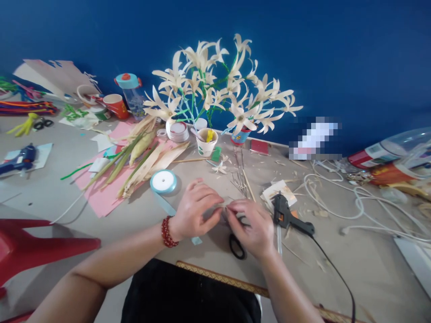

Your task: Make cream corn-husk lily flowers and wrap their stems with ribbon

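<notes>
My left hand [198, 211], with a red bead bracelet [169, 232] at the wrist, pinches thumb and finger together over the table. Close against it, my right hand [252, 226] makes a similar pinch, the fingertips of both hands nearly meeting. Whatever lies between them is too small to make out. Black-handled scissors [237, 247] lie partly hidden under my right hand. Left of my left hand is a roll of pale blue ribbon [163, 181], its loose end trailing toward my wrist. A black glue gun [286, 213] rests to the right. Thin wires [239, 181] lie beyond my fingers.
Pale husk flowers [205, 63] stand in a paper cup [206, 142] and a blue-red can [240, 136] by the wall. Dried corn husks [138, 157] cover pink paper [107, 204] at left. White cables [360, 202] sprawl at right. A blue glue gun [23, 157] lies far left.
</notes>
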`<state>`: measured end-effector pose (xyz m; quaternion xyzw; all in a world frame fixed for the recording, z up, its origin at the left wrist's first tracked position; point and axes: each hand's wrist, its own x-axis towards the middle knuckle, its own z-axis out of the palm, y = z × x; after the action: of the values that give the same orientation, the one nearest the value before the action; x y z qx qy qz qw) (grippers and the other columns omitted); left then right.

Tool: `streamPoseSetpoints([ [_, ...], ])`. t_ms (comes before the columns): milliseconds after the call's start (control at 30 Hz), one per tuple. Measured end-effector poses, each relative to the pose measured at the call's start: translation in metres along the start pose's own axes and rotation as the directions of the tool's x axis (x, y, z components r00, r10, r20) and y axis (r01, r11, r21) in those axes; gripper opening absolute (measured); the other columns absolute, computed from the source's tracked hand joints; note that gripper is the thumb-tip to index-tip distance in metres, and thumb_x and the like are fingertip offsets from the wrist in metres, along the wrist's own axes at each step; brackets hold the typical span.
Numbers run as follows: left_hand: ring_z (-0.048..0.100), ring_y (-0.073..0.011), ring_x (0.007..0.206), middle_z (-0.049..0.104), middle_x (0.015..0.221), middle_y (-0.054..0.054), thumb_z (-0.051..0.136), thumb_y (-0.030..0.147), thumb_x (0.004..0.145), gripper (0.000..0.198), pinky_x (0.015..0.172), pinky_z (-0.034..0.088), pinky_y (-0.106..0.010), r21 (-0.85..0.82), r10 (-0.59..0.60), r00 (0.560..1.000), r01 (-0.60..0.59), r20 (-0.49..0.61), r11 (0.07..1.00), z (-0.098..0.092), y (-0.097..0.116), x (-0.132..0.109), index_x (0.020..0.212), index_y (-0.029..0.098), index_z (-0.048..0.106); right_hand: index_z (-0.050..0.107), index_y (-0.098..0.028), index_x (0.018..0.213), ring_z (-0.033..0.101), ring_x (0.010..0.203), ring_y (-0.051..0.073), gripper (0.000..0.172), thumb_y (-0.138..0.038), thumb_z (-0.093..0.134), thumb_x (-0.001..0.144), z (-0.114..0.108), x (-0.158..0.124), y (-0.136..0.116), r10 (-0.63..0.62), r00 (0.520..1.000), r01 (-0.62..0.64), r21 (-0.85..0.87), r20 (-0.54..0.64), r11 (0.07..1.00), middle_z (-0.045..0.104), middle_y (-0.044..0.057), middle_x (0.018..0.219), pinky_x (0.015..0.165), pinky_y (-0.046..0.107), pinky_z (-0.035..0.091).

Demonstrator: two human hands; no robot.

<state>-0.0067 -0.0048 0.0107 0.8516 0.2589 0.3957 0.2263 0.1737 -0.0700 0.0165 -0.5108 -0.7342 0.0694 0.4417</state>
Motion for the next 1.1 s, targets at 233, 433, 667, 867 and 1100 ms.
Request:
streamPoseSetpoints([
  [233,0.064,-0.0179,0.078,0.073,0.082,-0.002,0.057,0.016,0.082,0.011,0.106,0.035,-0.046,0.053,0.044,0.999,-0.043,-0.021,0.998,0.002,0.002,0.000,0.085,0.021,0.065,0.059,-0.023,0.092,0.066,0.069,0.018,0.013,-0.011,0.058,0.087,0.004,0.000,-0.008,0.067,0.998,-0.067,-0.009,0.010,0.998,0.070,0.004,0.079,0.068,0.031,0.052],
  [433,0.063,-0.0181,0.076,0.072,0.079,-0.002,0.055,0.017,0.081,0.010,0.107,0.036,-0.046,0.004,0.012,1.000,-0.012,-0.006,1.000,0.002,0.003,0.000,0.078,0.021,0.064,0.059,-0.024,0.086,0.065,0.069,0.019,0.011,-0.013,0.056,0.087,0.007,-0.001,-0.008,0.099,0.995,-0.100,0.028,0.030,0.995,0.070,0.004,0.078,0.067,0.031,0.052],
  [667,0.064,-0.0168,0.074,0.071,0.075,0.000,0.055,0.015,0.080,0.011,0.105,0.039,-0.043,-0.049,-0.041,0.999,0.040,-0.027,0.998,0.005,-0.002,0.000,0.074,0.022,0.062,0.059,-0.024,0.083,0.067,0.077,0.022,0.016,-0.009,0.057,0.083,0.007,-0.006,-0.006,0.040,0.999,-0.038,0.088,-0.016,0.995,0.069,0.005,0.077,0.070,0.035,0.054],
  [867,0.064,-0.0184,0.076,0.069,0.076,-0.003,0.048,0.016,0.082,0.014,0.099,0.044,-0.044,-0.102,-0.115,0.985,0.102,-0.127,0.990,-0.003,-0.009,0.003,0.077,0.020,0.060,0.056,-0.024,0.080,0.063,0.068,0.019,0.015,-0.009,0.055,0.084,0.002,-0.005,-0.008,0.156,0.980,-0.133,0.181,-0.119,0.974,0.062,0.001,0.070,0.064,0.032,0.050],
  [1100,0.065,-0.0188,0.081,0.072,0.082,-0.003,0.055,0.019,0.082,0.010,0.108,0.036,-0.046,-0.082,-0.015,1.000,0.016,0.014,0.997,0.003,0.008,0.005,0.087,0.020,0.064,0.053,-0.024,0.078,0.061,0.066,0.017,0.015,-0.011,0.056,0.084,0.008,-0.004,-0.009,0.184,0.983,-0.181,0.154,-0.004,0.971,0.063,0.001,0.071,0.063,0.030,0.048],
])
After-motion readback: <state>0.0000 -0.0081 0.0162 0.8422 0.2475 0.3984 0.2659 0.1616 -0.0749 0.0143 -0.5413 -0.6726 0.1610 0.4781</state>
